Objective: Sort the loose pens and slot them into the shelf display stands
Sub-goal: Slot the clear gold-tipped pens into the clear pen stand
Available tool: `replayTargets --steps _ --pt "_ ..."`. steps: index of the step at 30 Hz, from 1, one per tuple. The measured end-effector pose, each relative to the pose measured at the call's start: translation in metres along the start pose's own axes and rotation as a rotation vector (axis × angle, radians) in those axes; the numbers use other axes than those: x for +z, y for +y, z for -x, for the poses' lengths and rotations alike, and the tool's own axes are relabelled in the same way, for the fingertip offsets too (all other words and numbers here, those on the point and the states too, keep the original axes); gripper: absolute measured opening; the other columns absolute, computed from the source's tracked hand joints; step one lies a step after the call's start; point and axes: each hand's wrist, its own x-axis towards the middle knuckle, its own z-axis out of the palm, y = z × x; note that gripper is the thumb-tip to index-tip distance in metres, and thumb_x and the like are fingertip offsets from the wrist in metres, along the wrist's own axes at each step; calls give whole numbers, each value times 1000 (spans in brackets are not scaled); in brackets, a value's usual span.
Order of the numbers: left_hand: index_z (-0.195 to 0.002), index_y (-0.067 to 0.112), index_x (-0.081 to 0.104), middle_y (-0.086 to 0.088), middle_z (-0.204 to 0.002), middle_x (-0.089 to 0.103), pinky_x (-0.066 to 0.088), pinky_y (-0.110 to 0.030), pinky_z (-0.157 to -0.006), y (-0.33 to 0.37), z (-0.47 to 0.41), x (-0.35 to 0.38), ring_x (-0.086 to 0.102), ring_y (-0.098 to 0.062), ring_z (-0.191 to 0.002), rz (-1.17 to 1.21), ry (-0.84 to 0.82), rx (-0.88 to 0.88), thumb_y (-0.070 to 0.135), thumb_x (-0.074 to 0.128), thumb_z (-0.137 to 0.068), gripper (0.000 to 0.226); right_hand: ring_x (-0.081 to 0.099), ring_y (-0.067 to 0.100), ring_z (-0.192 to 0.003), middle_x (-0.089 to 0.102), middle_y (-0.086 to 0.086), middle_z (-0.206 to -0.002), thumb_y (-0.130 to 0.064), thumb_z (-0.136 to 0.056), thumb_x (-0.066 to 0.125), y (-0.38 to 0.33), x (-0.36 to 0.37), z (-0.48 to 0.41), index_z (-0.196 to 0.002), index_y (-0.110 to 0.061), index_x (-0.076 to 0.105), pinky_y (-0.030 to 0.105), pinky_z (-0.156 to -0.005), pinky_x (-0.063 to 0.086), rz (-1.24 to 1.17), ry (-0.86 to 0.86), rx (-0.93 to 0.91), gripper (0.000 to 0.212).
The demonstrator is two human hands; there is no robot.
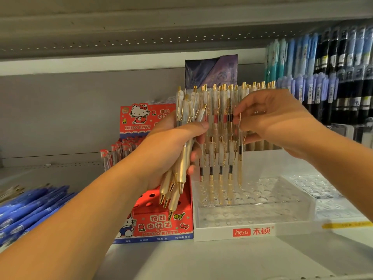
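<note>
Shop shelving backs a clear tiered stand (212,231) at the shelf's front edge, where one cream-and-gold pen (240,158) hangs upright, tip down and seemingly just above an open hole, right of four slotted pens (221,170). The right hand (270,122) pinches its upper barrel between thumb and fingertips, so the slotting looks like a straight drop; the left hand (171,144), over a red Hello Kitty box (161,225) to the left, is wrapped round a bundle of like pens (181,174), tips down.

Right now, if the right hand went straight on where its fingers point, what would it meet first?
Likely the upright pens in the clear stand, left of the right hand; then the bundle in the left hand. Depth unclear.
</note>
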Motion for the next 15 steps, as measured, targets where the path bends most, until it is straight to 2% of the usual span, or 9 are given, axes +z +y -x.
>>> replayTargets --steps 2,5,9,12,15 --pt "-94 15 65 -5 -67 58 40 -26 -41 -1 0 1 47 -18 -44 10 4 0 22 72 -75 21 72 16 -67 73 2 -77 5 -75 72 1 1 1 -80 -19 70 30 -58 61 90 -62 18 25" --pt "-104 11 61 -6 -67 59 39 -26 -41 -1 0 1 46 -19 -43 27 6 -20 22 72 -76 31 71 8 -65 71 -1 -82 1 -74 76 -1 1 3 -81 -22 71 24 -58 60 235 -138 43 24" --pt "-102 14 65 -8 -68 59 39 -26 -41 -2 0 0 46 -19 -44 54 -31 -37 22 73 -75 29 71 10 -63 71 -7 -71 -4 -76 76 -7 -3 5 -81 -26 71 28 -63 62 399 -159 35 23" --pt "-111 10 60 -8 -69 58 38 -25 -39 -2 -1 -1 45 -19 -45 76 -54 -85 26 74 -68 48 71 11 -68 72 -8 -81 -6 -79 73 -10 -2 5 -87 -29 67 28 -68 62 577 -240 57 26" --pt "-108 8 57 -8 -65 56 37 -24 -38 1 0 0 44 -17 -43 76 -94 -126 26 72 -74 42 67 8 -77 70 -10 -88 -11 -81 73 -12 -1 5 -91 -32 67 25 -71 58 660 -244 45 24"
